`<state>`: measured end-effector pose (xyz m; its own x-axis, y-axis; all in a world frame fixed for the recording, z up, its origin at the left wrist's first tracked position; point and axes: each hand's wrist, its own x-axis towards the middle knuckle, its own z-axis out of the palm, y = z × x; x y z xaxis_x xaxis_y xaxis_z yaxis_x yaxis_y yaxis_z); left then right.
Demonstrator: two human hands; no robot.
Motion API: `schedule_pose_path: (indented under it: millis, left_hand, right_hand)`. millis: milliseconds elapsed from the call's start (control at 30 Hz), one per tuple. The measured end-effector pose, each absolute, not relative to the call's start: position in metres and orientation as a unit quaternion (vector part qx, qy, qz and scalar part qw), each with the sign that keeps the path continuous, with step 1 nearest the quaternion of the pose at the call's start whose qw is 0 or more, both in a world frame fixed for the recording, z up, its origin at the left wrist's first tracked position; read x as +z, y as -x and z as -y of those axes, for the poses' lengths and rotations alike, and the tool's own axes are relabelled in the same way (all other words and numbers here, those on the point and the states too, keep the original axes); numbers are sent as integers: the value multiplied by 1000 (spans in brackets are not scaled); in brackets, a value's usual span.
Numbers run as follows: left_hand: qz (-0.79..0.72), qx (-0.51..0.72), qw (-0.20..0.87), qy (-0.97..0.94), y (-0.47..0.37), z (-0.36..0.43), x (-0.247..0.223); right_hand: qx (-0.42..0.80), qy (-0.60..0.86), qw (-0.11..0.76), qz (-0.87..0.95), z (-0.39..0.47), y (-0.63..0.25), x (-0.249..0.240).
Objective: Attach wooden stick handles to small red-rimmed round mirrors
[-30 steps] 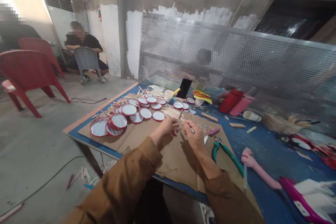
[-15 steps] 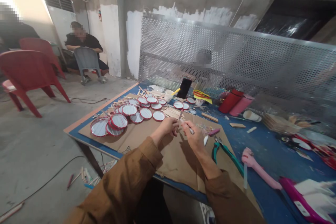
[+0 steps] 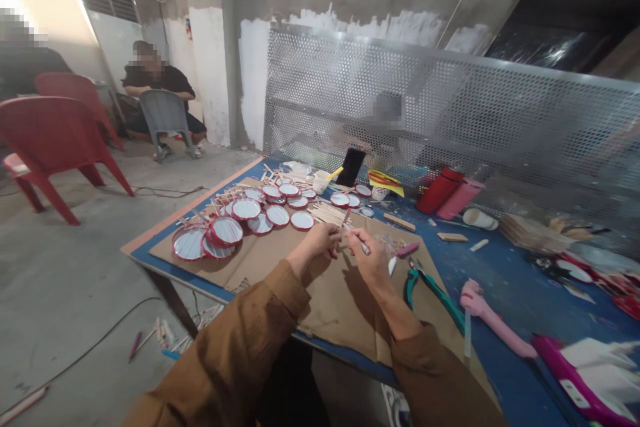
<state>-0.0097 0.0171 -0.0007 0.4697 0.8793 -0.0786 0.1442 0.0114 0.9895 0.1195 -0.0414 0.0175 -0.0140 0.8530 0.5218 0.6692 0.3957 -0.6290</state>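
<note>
Over the brown cardboard (image 3: 320, 310), my left hand (image 3: 321, 240) is closed in a pinch. A thin brownish strip (image 3: 346, 216) sticks up between the two hands; which fingers hold it I cannot tell. My right hand (image 3: 369, 257) is closed around a slim, pale, pen-shaped tool (image 3: 365, 247), its near end showing past the fingers. The fingertips of both hands nearly meet. Just beyond lie loose wooden sticks (image 3: 331, 213). To the left, several round pale discs with red rims (image 3: 229, 230) lie overlapping, some with stick handles.
Right of my hands are green-handled pliers (image 3: 440, 297), a pink glue gun (image 3: 495, 327) and a magenta case (image 3: 563, 373). Farther back stand a phone (image 3: 352, 167), a white cup (image 3: 321, 181) and a red bottle (image 3: 440, 191) before a perforated metal panel (image 3: 440, 100). People sit at left.
Both hands stay almost in place. The pen-shaped tool in my right hand has shifted very slightly; the camera view has moved a little.
</note>
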Motion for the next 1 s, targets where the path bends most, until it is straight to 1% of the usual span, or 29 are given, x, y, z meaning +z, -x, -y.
schedule_pose_path:
  millis: [333, 700, 1000]
  left_hand:
    - [-404, 323, 594, -617, 9, -15, 3]
    - [-411, 322, 595, -610, 9, -13, 6]
    - [-406, 319, 590, -621, 9, -15, 4]
  right_hand:
    - [107, 536, 443, 710, 41, -119, 16]
    - [85, 547, 448, 702, 43, -118, 19]
    - [105, 539, 442, 709, 43, -118, 19]
